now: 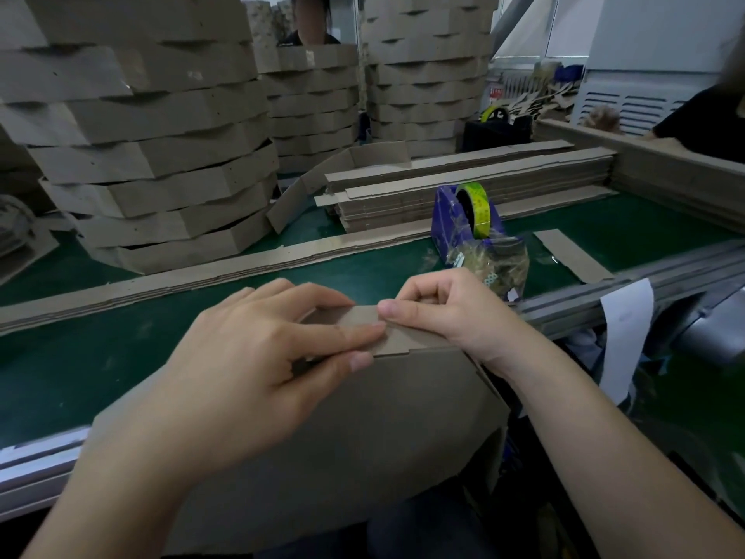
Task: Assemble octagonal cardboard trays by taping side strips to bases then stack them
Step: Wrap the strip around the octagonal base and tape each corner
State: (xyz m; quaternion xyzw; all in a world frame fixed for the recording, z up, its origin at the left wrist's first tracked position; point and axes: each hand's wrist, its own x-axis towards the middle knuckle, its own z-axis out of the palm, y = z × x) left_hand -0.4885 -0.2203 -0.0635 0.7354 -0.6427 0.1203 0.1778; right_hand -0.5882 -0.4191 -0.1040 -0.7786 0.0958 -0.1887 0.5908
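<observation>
Near edge, centre: half-built tray (363, 429), tipped up off the green surface (80, 357) toward the worker.
Side strip (403, 336): lies along the tray's far rim.
Left hand (258, 357): pinches the strip, fingers flat on top, thumb beneath.
Right hand (443, 312): pinches the same strip just beside, fingers curled.
Handling: probably light, stiff board that creases at its scores; hold by the rim.
Far right: tape dispenser (463, 223).
Far left: stacked trays (153, 155).

The green bench (80, 365) bears stacked trays (161, 175), piled flat strips (403, 203), and a blue tape dispenser (445, 225).
</observation>
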